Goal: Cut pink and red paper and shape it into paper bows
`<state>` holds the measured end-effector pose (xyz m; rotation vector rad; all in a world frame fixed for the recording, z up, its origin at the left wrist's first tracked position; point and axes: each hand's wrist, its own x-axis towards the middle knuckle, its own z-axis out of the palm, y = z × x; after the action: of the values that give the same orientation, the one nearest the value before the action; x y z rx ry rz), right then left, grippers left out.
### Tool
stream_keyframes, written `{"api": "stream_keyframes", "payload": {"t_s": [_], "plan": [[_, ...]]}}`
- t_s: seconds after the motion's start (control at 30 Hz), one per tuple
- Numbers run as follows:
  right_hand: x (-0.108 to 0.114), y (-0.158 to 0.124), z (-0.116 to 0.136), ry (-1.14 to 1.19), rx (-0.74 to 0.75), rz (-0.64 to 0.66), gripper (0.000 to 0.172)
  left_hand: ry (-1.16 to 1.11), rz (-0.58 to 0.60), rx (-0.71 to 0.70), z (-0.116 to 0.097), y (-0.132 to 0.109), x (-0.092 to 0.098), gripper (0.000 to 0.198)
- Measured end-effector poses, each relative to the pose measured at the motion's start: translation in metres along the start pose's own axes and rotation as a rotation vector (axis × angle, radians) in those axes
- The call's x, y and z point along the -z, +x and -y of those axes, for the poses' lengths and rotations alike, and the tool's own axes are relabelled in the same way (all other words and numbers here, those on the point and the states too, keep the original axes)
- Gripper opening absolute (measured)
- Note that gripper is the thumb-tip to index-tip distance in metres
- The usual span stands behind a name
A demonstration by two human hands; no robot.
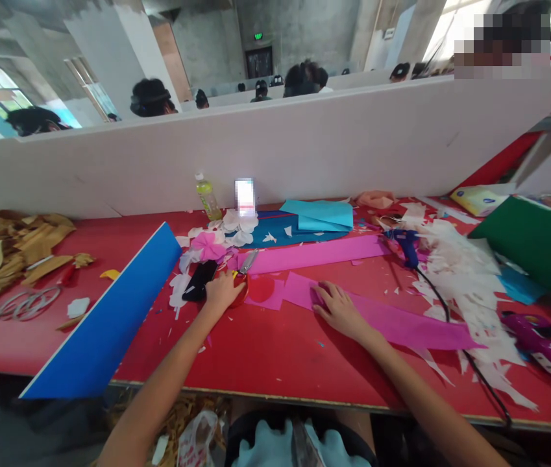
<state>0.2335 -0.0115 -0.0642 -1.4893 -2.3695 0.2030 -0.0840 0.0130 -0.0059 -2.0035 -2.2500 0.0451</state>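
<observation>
My left hand [225, 290] is closed around the handle of a pair of scissors [250, 261], with the blades pointing away from me. A black cloth-like piece [200, 281] lies just left of it. Beside the scissors, a round red piece [260, 288] rests on a small pink sheet [275, 299]. Palm down, my right hand [337, 309] rests with its fingers slightly bent on the end of a long pink strip [411, 323]. Beyond both hands a second pink strip [314, 254] stretches across the red table [275, 357].
A blue board [110, 318] stands at left, a green board [538, 253] at right. White scraps [460, 259], a glue gun [405, 246] and its black cord lie right. Turquoise sheets [324, 215], a bottle [208, 196] and a phone [244, 194] are at the back by a white partition [275, 143].
</observation>
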Motion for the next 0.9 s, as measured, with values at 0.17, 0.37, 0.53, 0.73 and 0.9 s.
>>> {"api": "stream_keyframes", "payload": {"t_s": [0.17,0.37,0.53,0.73,0.9], "plan": [[-0.009,0.001,-0.007,-0.025,-0.104,-0.035,0.053,0.007,-0.219,-0.451,-0.013,-0.02,-0.005,0.029],[-0.015,0.005,-0.01,0.006,-0.138,-0.042,0.054,-0.052,-0.364,-0.626,-0.025,-0.029,-0.029,0.026],[-0.019,0.012,-0.009,0.173,-0.197,-0.057,0.055,-0.03,-0.489,-0.739,-0.021,-0.026,-0.032,0.019],[-0.012,0.012,-0.004,0.583,-0.273,-0.084,0.052,-0.136,-0.585,-0.5,-0.034,-0.024,-0.012,0.016],[0.012,0.01,-0.007,0.921,-0.397,-0.121,0.048,-0.337,-0.509,-0.427,-0.06,-0.019,0.016,0.02]]}}
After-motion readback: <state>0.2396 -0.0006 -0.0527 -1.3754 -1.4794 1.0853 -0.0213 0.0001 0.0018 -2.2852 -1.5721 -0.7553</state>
